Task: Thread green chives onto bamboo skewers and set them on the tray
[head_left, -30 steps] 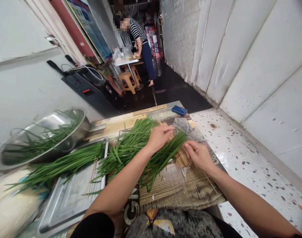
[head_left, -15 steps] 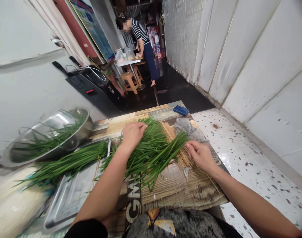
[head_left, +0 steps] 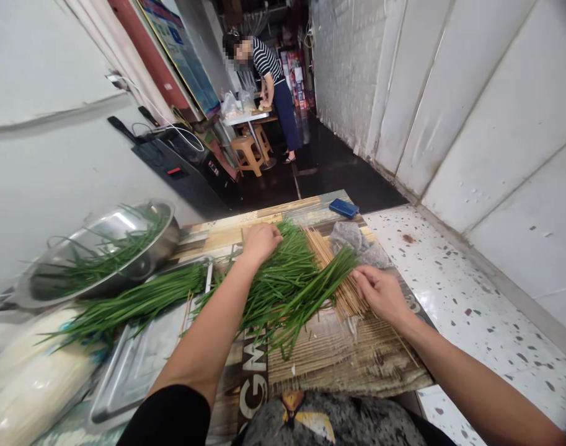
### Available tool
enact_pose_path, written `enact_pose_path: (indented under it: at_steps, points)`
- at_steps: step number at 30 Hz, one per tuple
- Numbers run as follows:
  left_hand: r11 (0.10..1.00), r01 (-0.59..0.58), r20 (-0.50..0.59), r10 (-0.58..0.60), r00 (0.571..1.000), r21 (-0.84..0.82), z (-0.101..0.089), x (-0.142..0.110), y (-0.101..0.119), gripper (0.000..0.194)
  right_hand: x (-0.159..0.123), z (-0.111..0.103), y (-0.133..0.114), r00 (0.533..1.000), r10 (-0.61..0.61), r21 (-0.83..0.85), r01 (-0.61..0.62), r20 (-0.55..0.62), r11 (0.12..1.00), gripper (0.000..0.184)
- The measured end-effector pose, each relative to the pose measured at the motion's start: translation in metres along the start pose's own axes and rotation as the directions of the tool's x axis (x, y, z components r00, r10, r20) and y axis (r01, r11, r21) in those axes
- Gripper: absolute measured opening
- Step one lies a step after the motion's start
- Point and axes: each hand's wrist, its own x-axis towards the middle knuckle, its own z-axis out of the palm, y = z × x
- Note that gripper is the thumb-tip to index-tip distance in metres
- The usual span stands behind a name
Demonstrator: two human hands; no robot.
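A loose pile of green chives (head_left: 283, 279) lies on the wood-patterned table (head_left: 333, 353). My left hand (head_left: 261, 241) is over its far left side, fingers pinched together at the stalks. My right hand (head_left: 380, 292) is closed, with thumb and forefinger pinched at the right end of a fanned-out chive bunch (head_left: 320, 282); what sits between those fingertips is too small to make out. Under and beside this bunch lie several thin bamboo skewers (head_left: 345, 297), some hidden by the leaves and my right hand.
On the left, a metal tray (head_left: 141, 365) bears another chive bundle (head_left: 147, 297). Behind it stands a steel basin (head_left: 166, 238) with more chives. A plastic-wrapped pale bag (head_left: 36, 384) lies front left. A grey cloth (head_left: 348, 238) and blue box (head_left: 344, 208) are far right. A person (head_left: 273, 80) works at a distant table.
The view has shifted slightly, so everything sits a little further right. Both hands keep nearly the same places against the chives, still pinched.
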Motion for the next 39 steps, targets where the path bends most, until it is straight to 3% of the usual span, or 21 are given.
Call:
enact_pose_path:
  at_steps: [4, 7, 10, 15, 22, 33, 36, 39]
  points:
    - [0.999, 0.015, 0.02, -0.014, 1.0, -0.045, -0.002, 0.0, 0.003, 0.017, 0.0, -0.001, -0.002, 1.0, 0.005, 0.007, -0.005, 0.005, 1.0, 0.029]
    - [0.971, -0.043, -0.031, 0.037, 0.999, -0.237, -0.007, -0.009, 0.013, 0.02, 0.0, -0.001, -0.002, 1.0, 0.011, 0.011, -0.011, 0.009, 1.0, 0.028]
    - [0.901, -0.135, -0.022, 0.138, 0.99, -0.413, -0.01, -0.022, 0.029, 0.021, 0.0, 0.0, -0.002, 1.0, -0.002, 0.013, 0.001, 0.01, 1.0, 0.028]
    - [0.81, -0.228, -0.074, 0.224, 0.972, -0.541, -0.008, -0.04, 0.057, 0.02, 0.0, 0.002, -0.001, 1.0, 0.001, 0.023, -0.001, 0.003, 1.0, 0.027]
    - [0.565, -0.133, -0.03, 0.187, 0.982, -0.815, 0.006, -0.044, 0.079, 0.016, -0.001, 0.001, -0.005, 1.0, -0.007, 0.037, 0.007, 0.013, 0.999, 0.028]
    - [0.439, -0.043, -0.005, 0.088, 0.996, -0.898, 0.016, -0.042, 0.087, 0.019, -0.001, 0.0, -0.004, 1.0, -0.012, 0.028, 0.011, 0.02, 1.0, 0.026]
    - [0.388, -0.043, -0.008, 0.092, 0.996, -0.921, 0.019, -0.042, 0.088, 0.017, -0.001, 0.0, -0.003, 1.0, -0.014, 0.027, 0.014, 0.026, 1.0, 0.026]
    - [0.396, -0.071, -0.035, 0.098, 0.995, -0.916, 0.023, -0.041, 0.087, 0.016, -0.001, 0.0, -0.003, 1.0, -0.019, 0.017, 0.018, 0.024, 1.0, 0.025]
